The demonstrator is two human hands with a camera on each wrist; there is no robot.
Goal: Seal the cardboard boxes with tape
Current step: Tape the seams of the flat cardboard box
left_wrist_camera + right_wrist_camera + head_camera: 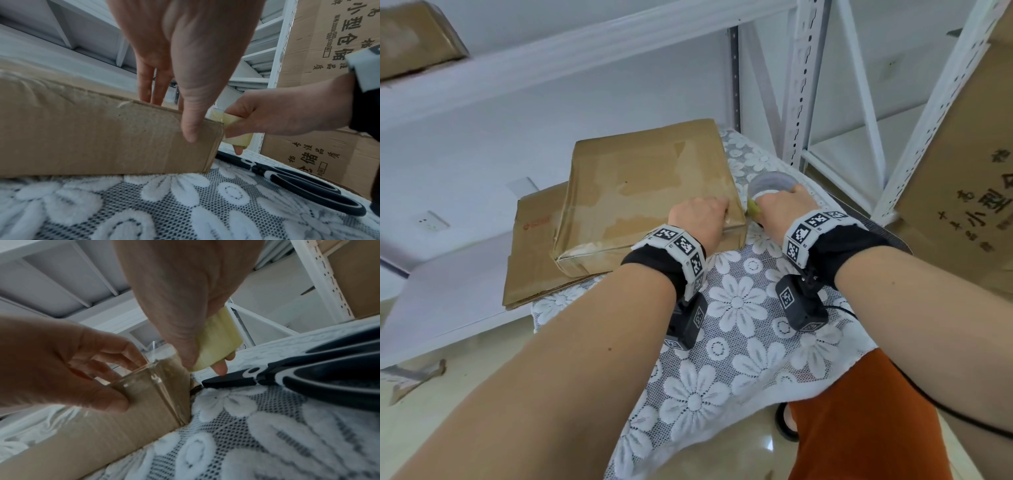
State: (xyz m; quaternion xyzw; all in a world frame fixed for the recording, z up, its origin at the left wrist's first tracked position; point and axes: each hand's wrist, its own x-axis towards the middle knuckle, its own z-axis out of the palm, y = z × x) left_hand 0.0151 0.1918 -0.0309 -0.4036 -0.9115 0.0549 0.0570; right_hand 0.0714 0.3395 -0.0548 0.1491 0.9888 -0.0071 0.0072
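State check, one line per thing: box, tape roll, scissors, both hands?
box: closed, flat on cloth, clear tape over near corner
tape roll: gripped beside that corner
scissors: closed, lying on cloth
left hand: pressing box corner
right hand: holding tape roll

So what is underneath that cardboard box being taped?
The cardboard box lies partly on a flattened cardboard sheet and partly on the lace tablecloth. Whatever else is beneath it is covered.

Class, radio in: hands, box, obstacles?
Left hand pressing box corner. Right hand gripping tape roll. Scissors lying beside box.
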